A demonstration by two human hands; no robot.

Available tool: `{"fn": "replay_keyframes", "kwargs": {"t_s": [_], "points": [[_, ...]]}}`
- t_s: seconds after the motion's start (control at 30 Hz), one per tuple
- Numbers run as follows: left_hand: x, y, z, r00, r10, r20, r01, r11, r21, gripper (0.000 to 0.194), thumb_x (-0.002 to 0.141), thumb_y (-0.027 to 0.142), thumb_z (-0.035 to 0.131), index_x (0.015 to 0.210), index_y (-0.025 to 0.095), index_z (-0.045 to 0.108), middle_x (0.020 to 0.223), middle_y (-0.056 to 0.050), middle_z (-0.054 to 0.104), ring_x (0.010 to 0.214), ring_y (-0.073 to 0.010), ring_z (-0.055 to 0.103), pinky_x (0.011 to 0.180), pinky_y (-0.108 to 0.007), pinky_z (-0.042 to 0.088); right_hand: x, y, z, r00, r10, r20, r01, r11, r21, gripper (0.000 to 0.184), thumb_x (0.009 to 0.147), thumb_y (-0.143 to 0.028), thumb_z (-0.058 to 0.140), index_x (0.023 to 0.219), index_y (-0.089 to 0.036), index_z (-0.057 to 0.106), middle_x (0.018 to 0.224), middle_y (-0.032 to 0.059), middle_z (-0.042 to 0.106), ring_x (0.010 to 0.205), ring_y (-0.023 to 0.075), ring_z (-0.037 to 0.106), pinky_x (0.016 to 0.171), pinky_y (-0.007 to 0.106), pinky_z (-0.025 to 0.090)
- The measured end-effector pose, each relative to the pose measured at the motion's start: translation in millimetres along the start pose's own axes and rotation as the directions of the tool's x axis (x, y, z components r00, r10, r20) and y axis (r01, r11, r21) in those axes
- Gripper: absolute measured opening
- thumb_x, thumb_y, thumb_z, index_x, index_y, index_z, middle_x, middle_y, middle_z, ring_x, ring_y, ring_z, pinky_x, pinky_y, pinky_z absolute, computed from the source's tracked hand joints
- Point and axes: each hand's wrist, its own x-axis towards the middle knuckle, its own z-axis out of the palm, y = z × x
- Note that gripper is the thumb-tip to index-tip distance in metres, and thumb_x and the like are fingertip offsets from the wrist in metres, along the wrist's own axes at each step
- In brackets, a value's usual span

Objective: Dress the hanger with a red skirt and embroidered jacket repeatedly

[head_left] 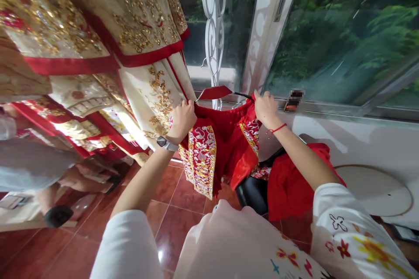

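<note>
In the head view, the red embroidered garment [199,152] is held up between both hands. The left hand's [183,117] grip is closed on its upper left corner, the right hand's [266,108] on its upper right, beside a hanger [242,94]. Left of the garment hang cream-and-gold costumes [140,22]; right of it lies red cloth [291,187]; behind it is a window [327,43].
</note>
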Motion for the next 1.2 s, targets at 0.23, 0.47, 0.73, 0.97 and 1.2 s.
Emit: {"fn": "replay_keyframes", "kwargs": {"t_s": [0.23,0.47,0.73,0.97,1.2], "points": [[0.4,13.7,1.6,0.998,0.032,0.054,-0.032,0.999,-0.005,0.041,0.094,0.006,0.028,0.124,0.002,0.055,0.110,-0.027,0.066,0.105,-0.0351,0.069,0.081,-0.039,0.051,37.0,-51.7,-25.0,1.000,-0.025,0.003,0.025,0.998,0.052,0.035,0.101,-0.020,0.038,0.113,-0.012,0.070,0.103,0.0184,0.070,0.104,0.0311,0.065,0.101,0.049,0.044],[10.2,1.7,11.7,0.993,-0.108,-0.038,0.107,0.994,-0.014,0.043,0.095,0.010,0.023,0.126,0.007,0.053,0.118,-0.027,0.064,0.104,-0.0327,0.068,0.082,-0.037,0.049,-8.4,-31.8,14.7,0.963,-0.238,0.125,0.231,0.971,0.067,0.065,0.089,-0.021,0.055,0.153,-0.016,0.044,0.106,0.0152,0.071,0.106,0.0330,0.064,0.100,0.049,0.048],[5.2,-4.8,15.0,0.990,-0.135,-0.049,0.129,0.984,-0.120,0.048,0.097,0.040,0.042,0.137,0.014,0.050,0.127,-0.024,0.059,0.099,-0.0343,0.068,0.081,-0.039,0.050,-32.1,-33.5,37.3,0.992,-0.092,-0.091,0.106,0.981,0.162,0.047,0.090,-0.036,0.059,0.132,-0.017,0.052,0.120,0.0198,0.061,0.118,0.0377,0.055,0.101,0.058,0.046],[3.0,-21.7,13.0,0.977,-0.131,-0.169,0.087,0.965,-0.246,0.049,0.098,0.034,0.046,0.145,0.021,0.049,0.124,-0.017,0.066,0.098,-0.0283,0.068,0.079,-0.036,0.050,-51.0,48.0,42.7,0.980,-0.064,-0.187,0.112,0.960,0.257,0.059,0.085,-0.023,0.056,0.143,-0.016,0.048,0.133,0.0184,0.058,0.125,0.0328,0.054,0.110,0.054,0.044],[31.0,-31.2,32.6,0.954,0.021,-0.298,-0.099,0.963,-0.249,0.030,0.100,0.033,0.048,0.114,0.019,0.071,0.106,-0.014,0.074,0.099,-0.0300,0.065,0.085,-0.039,0.049,-9.3,88.0,21.9,0.962,-0.080,-0.262,0.114,0.987,0.117,0.066,0.083,-0.002,0.035,0.141,-0.019,0.059,0.134,0.0116,0.063,0.123,0.0240,0.061,0.110,0.041,0.047]]}}
